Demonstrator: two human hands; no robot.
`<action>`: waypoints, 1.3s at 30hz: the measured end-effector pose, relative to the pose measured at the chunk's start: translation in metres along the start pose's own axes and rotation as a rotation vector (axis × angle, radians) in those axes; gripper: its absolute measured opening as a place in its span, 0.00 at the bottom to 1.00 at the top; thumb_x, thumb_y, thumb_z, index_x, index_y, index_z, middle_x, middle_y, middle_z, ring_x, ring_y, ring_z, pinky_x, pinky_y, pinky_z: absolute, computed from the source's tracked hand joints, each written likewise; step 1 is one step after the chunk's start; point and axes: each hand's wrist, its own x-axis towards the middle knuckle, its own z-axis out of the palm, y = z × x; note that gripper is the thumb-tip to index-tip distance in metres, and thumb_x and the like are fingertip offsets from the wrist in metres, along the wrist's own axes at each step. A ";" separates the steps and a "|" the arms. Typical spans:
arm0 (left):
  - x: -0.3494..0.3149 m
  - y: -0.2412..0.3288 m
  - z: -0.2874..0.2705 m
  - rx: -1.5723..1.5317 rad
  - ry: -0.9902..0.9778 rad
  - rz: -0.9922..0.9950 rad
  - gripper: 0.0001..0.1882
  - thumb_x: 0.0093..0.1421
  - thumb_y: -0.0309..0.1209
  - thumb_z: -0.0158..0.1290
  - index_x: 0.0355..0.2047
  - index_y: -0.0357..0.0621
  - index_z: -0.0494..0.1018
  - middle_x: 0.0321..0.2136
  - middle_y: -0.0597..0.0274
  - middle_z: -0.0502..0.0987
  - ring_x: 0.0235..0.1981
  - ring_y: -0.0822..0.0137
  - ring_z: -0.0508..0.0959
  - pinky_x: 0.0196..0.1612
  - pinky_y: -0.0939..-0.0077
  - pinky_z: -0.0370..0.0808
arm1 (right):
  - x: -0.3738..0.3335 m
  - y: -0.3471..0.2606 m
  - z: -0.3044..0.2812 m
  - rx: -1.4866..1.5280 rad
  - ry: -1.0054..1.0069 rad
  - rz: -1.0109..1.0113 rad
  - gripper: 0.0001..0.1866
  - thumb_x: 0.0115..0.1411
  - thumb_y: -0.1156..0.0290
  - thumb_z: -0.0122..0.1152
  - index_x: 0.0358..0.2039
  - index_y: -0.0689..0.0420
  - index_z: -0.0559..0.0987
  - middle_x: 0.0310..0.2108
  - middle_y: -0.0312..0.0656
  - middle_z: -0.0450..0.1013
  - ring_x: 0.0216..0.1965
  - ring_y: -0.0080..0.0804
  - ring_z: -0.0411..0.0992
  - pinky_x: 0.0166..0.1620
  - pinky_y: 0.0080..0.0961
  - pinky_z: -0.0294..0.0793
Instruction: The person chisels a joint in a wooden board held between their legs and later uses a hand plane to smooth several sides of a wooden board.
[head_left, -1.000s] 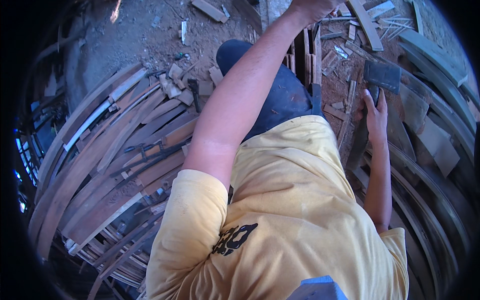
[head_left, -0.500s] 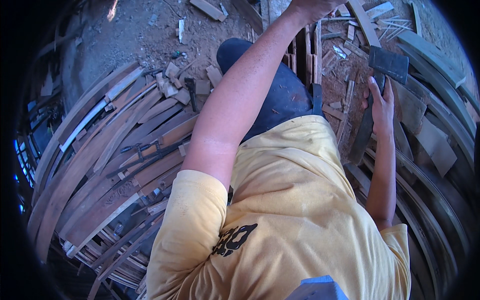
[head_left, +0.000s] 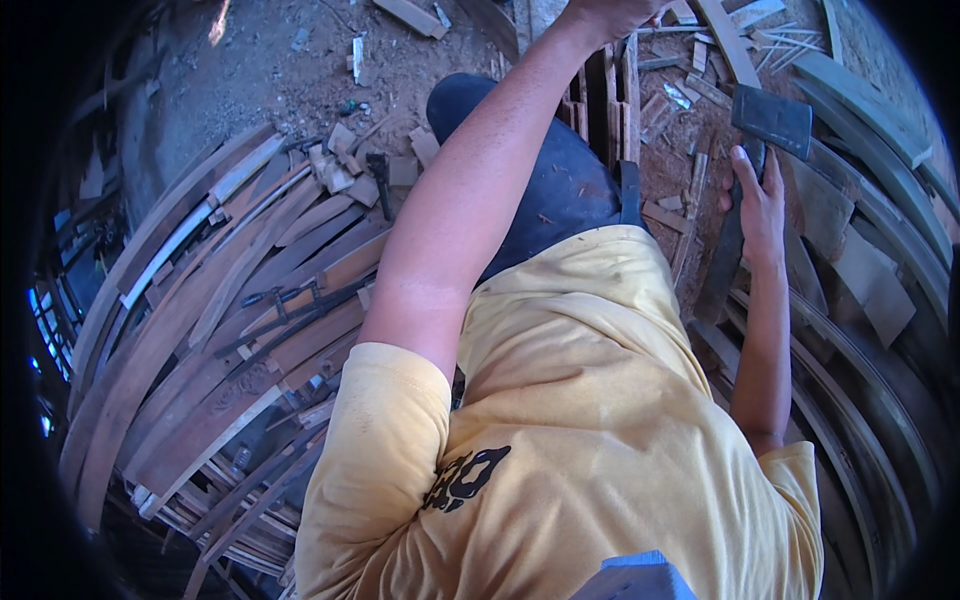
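In my right hand [head_left: 760,200] is a mallet with a broad, dark, block-shaped head [head_left: 772,121]. My fingers wrap its long, dark handle [head_left: 722,270] just below the head. My left arm reaches across to the far edge of the view, where my left hand [head_left: 622,16] is partly cut off. Its fingers look curled, but what they hold is out of sight. Just below that hand stand upright wooden pieces [head_left: 628,105] with a dark slot between them, beside my dark-clad leg [head_left: 560,190].
Stacked boards and strips [head_left: 190,330] fill the left side, with a black clamp [head_left: 285,305] on them. Small offcuts [head_left: 335,170] lie on the dirt floor [head_left: 260,80]. More long boards [head_left: 870,110] lie along the right, with wood scraps [head_left: 690,85] at the far right.
My left hand has shifted slightly left at the far edge. The mallet and right hand sit slightly farther left, still in the same grip.
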 end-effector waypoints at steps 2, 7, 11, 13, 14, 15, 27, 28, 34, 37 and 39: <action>0.000 -0.002 -0.004 0.015 -0.001 0.006 0.08 0.63 0.33 0.62 0.28 0.43 0.81 0.22 0.75 0.77 0.26 0.81 0.73 0.29 0.74 0.70 | 0.001 -0.002 0.003 -0.005 -0.005 0.014 0.11 0.70 0.61 0.61 0.43 0.54 0.73 0.24 0.33 0.70 0.19 0.20 0.67 0.24 0.20 0.66; 0.003 0.004 0.009 0.037 -0.045 0.000 0.08 0.62 0.32 0.62 0.29 0.42 0.81 0.22 0.74 0.78 0.26 0.81 0.74 0.29 0.74 0.71 | 0.010 -0.001 -0.005 -0.060 -0.029 0.018 0.16 0.69 0.59 0.62 0.52 0.53 0.75 0.26 0.31 0.69 0.22 0.17 0.66 0.26 0.18 0.68; 0.001 0.004 0.017 -0.004 0.001 0.125 0.08 0.61 0.31 0.62 0.29 0.40 0.81 0.22 0.72 0.79 0.26 0.80 0.76 0.29 0.73 0.73 | 0.016 -0.023 -0.002 -0.125 -0.049 -0.033 0.17 0.69 0.59 0.62 0.52 0.54 0.75 0.25 0.30 0.69 0.21 0.17 0.66 0.26 0.18 0.67; 0.003 0.006 0.012 0.049 -0.039 0.056 0.07 0.61 0.31 0.62 0.29 0.39 0.81 0.22 0.72 0.79 0.26 0.80 0.76 0.30 0.73 0.73 | 0.022 -0.037 -0.006 -0.283 -0.067 -0.154 0.18 0.68 0.59 0.65 0.52 0.55 0.76 0.24 0.29 0.68 0.19 0.16 0.65 0.25 0.18 0.66; 0.004 0.007 0.010 0.105 -0.075 -0.014 0.07 0.61 0.30 0.61 0.29 0.39 0.81 0.22 0.72 0.79 0.26 0.80 0.76 0.30 0.73 0.73 | 0.024 -0.046 -0.006 -0.283 -0.065 -0.153 0.18 0.68 0.59 0.65 0.52 0.55 0.76 0.24 0.29 0.68 0.19 0.16 0.65 0.25 0.18 0.66; 0.003 0.008 0.008 0.103 -0.075 -0.012 0.07 0.61 0.30 0.61 0.29 0.39 0.81 0.22 0.72 0.79 0.26 0.80 0.76 0.30 0.73 0.73 | 0.026 -0.058 -0.005 -0.327 -0.045 -0.243 0.18 0.67 0.58 0.66 0.48 0.56 0.76 0.22 0.29 0.69 0.19 0.16 0.66 0.24 0.18 0.65; 0.004 -0.004 0.012 -0.053 -0.090 0.059 0.06 0.59 0.28 0.61 0.27 0.39 0.79 0.20 0.73 0.77 0.24 0.80 0.73 0.26 0.73 0.70 | 0.033 -0.156 0.029 -0.390 0.120 -0.721 0.24 0.59 0.70 0.66 0.56 0.60 0.75 0.35 0.45 0.79 0.35 0.34 0.76 0.42 0.32 0.74; 0.002 -0.003 0.009 -0.057 -0.082 0.044 0.06 0.59 0.28 0.61 0.27 0.39 0.79 0.20 0.73 0.76 0.24 0.80 0.73 0.25 0.73 0.69 | 0.029 -0.164 0.030 -0.442 0.143 -0.695 0.24 0.58 0.72 0.66 0.56 0.61 0.75 0.34 0.48 0.78 0.35 0.37 0.76 0.41 0.35 0.74; -0.004 0.002 0.000 0.204 0.023 0.136 0.06 0.60 0.29 0.59 0.27 0.42 0.79 0.20 0.75 0.75 0.24 0.82 0.72 0.25 0.74 0.69 | 0.034 -0.182 0.030 -0.917 -0.014 -0.857 0.26 0.52 0.75 0.66 0.54 0.65 0.75 0.37 0.56 0.78 0.40 0.45 0.77 0.44 0.38 0.75; -0.007 0.001 0.004 0.024 -0.024 0.046 0.05 0.59 0.28 0.59 0.29 0.39 0.78 0.22 0.71 0.77 0.25 0.79 0.73 0.27 0.74 0.71 | 0.045 -0.172 0.028 -0.950 0.101 -0.806 0.33 0.51 0.72 0.69 0.59 0.68 0.73 0.46 0.61 0.78 0.50 0.51 0.77 0.53 0.39 0.75; -0.006 0.000 0.000 0.112 -0.042 0.090 0.04 0.58 0.27 0.60 0.30 0.40 0.78 0.23 0.71 0.78 0.26 0.79 0.74 0.28 0.74 0.71 | 0.050 -0.166 0.028 -0.973 0.036 -0.819 0.34 0.52 0.71 0.69 0.59 0.68 0.73 0.46 0.61 0.78 0.51 0.52 0.77 0.54 0.39 0.74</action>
